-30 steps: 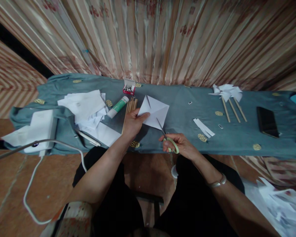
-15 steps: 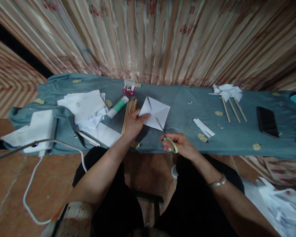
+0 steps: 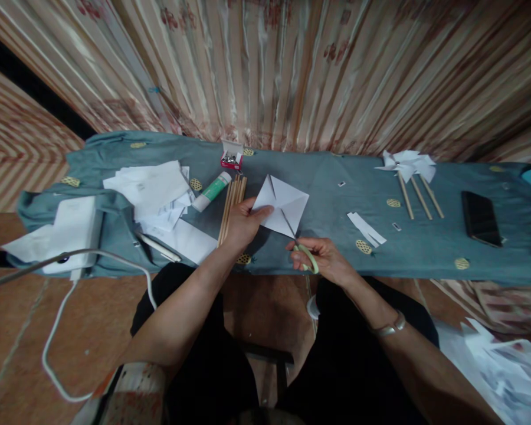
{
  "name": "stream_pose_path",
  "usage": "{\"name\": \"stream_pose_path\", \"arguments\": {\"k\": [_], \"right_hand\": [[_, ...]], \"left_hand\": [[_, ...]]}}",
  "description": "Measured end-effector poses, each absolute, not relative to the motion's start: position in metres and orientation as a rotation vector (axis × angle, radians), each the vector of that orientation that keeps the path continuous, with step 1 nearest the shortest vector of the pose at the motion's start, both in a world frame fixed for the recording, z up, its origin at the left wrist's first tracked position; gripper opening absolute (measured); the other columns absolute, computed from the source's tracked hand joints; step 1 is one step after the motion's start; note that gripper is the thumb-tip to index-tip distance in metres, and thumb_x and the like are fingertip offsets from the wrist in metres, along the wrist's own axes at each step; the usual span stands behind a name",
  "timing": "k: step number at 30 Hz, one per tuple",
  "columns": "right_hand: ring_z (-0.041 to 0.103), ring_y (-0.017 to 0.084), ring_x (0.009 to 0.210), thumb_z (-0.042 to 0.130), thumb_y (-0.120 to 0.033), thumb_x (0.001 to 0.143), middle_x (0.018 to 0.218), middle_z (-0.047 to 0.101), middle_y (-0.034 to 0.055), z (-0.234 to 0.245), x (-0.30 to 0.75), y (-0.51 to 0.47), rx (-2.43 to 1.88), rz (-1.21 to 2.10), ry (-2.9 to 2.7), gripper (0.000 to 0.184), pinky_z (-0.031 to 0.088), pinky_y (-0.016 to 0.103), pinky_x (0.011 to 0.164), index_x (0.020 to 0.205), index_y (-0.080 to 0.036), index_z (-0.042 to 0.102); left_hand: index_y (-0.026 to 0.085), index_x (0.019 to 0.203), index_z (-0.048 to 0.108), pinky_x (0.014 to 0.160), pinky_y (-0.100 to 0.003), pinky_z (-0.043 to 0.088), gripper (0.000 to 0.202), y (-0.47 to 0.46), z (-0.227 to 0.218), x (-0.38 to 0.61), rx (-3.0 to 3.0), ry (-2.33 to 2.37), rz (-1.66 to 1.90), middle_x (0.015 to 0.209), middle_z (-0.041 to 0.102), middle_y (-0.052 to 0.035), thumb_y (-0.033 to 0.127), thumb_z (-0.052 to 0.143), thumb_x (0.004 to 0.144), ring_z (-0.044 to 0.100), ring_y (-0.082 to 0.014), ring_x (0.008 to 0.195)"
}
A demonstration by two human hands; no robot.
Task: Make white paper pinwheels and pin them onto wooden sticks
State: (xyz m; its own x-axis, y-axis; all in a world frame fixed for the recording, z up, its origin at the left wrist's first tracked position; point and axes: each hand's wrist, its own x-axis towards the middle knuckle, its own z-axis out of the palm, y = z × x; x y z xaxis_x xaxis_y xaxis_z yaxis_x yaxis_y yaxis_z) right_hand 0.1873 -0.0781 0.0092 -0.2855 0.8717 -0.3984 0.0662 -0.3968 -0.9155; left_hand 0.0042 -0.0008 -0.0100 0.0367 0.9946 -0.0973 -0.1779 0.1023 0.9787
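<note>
A white square sheet of paper [image 3: 287, 198], creased along its diagonals, is pinched at its left corner by my left hand [image 3: 244, 223]. One slit shows near its top corner. My right hand [image 3: 319, 258] is closed around the pale green handles of a pair of scissors [image 3: 310, 258]. The scissor blades lie at the paper's lower corner, pointing toward its middle. Just left of the paper, partly behind my left hand, lies a bundle of thin wooden sticks [image 3: 232, 198].
Nearby are a glue stick [image 3: 212, 192], a red box of small metal pieces [image 3: 231, 158] and a stack of papers [image 3: 153, 186]. Rightward lie paper strips [image 3: 365, 229], paper pinwheels on sticks [image 3: 407, 164] and a black phone [image 3: 481, 218]. A white power bank-like box [image 3: 73, 227] has a cable attached.
The paper and my left hand have shifted slightly right, toward the scissors. The blades now sit nearer the paper's lower corner; my right hand has barely moved.
</note>
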Motion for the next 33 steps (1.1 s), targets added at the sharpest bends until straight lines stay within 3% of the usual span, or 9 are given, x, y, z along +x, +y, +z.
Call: {"name": "stream_pose_path", "arguments": {"k": [24, 33], "right_hand": [[0.053, 0.007, 0.046, 0.085, -0.053, 0.055, 0.052, 0.062, -0.0042, 0.0057, 0.1864, -0.0776, -1.364, 1.731, -1.214, 0.044, 0.045, 0.02, 0.048, 0.078, -0.019, 0.07], [0.051, 0.007, 0.045, 0.085, -0.053, 0.054, 0.05, 0.061, -0.0043, 0.0059, 0.1862, -0.0769, -1.37, 1.702, -1.229, 0.043, 0.042, 0.021, 0.047, 0.076, -0.018, 0.07]], "left_hand": [[0.015, 0.08, 0.073, 0.06, -0.026, 0.048, 0.025, -0.0017, -0.0124, 0.0048, 1.002, 1.094, 1.227, 0.068, 0.07, 0.0006, 0.03, 0.078, 0.061, 0.06, -0.014, 0.059], [0.015, 0.08, 0.072, 0.053, -0.023, 0.043, 0.024, -0.0026, -0.0125, 0.0043, 1.009, 1.097, 1.219, 0.065, 0.068, 0.0018, 0.029, 0.077, 0.062, 0.057, -0.0122, 0.056]]}}
